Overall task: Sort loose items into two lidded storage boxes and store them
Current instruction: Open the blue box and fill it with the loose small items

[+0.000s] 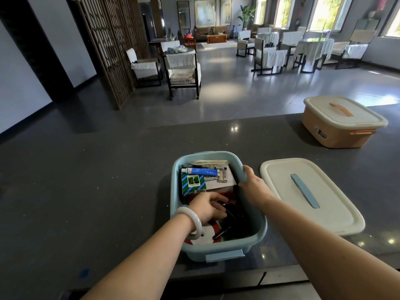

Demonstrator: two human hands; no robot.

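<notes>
A blue box (216, 249) is sitting open on the dark grey tabletop (97, 180), close to its near edge and straight ahead of the person. The left hand (207, 207), with a white bangle (198, 220) on the wrist, is reaching down into the near half of the box, its fingers curling over a heap of dark items (236, 215); whether it is actually gripping any of them cannot be told. The right hand (253, 185) is holding the right rim of the box, the thumb lying along the top edge and the fingers wrapping over the wall. In the far half of the box a blue-and-white tube (201, 170) is lying across a green striped carton (192, 182) and a white carton (218, 182). A black pen-like stick (220, 232) is lying near the front wall. Just beside the box on its right, a white lid (281, 187) with a blue handle (304, 190) is lying flat on the tabletop, top side up. Well apart, at the far right edge of the tabletop, an orange box (337, 135) is standing with its own white lid on.
</notes>
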